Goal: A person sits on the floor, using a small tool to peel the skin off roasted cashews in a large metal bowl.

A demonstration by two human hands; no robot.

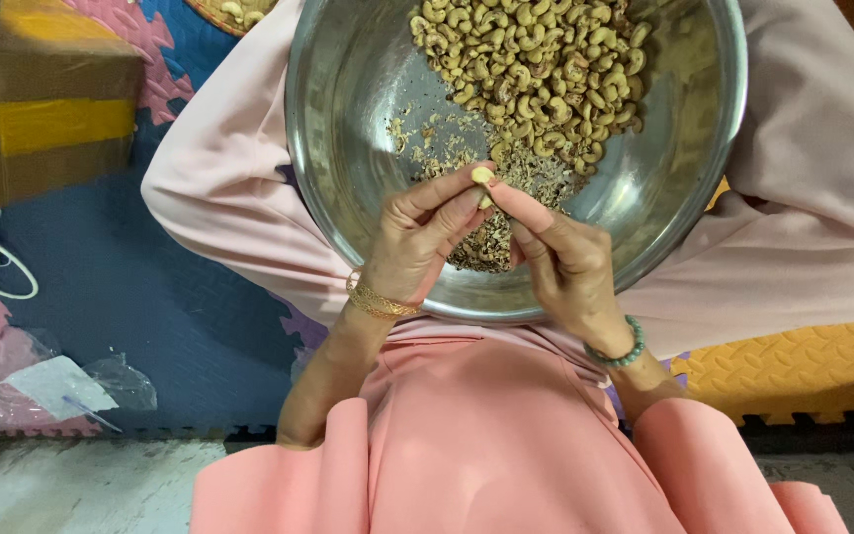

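Left hand [417, 237] and right hand [560, 257] pinch one pale curved cashew kernel [483, 176] together, seemingly peeling, over round steel bowl [348, 148] of cashews [536, 69].

We see pale beige cashews [531, 69] in a silvery steel bowl [358, 99]. Our bangle [380, 300] is gold, our bead bracelet [620, 351] green, our clothing [486, 445] pink.

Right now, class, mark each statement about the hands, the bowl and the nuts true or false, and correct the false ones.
1. Both hands pinch one cashew together. True.
2. The bowl is blue plastic. False: it is shiny metal.
3. The left hand has a gold bangle at its wrist. True.
4. The right hand is gloved. False: it is bare, with a green bead bracelet.
5. The cashew pile lies in the bowl. True.
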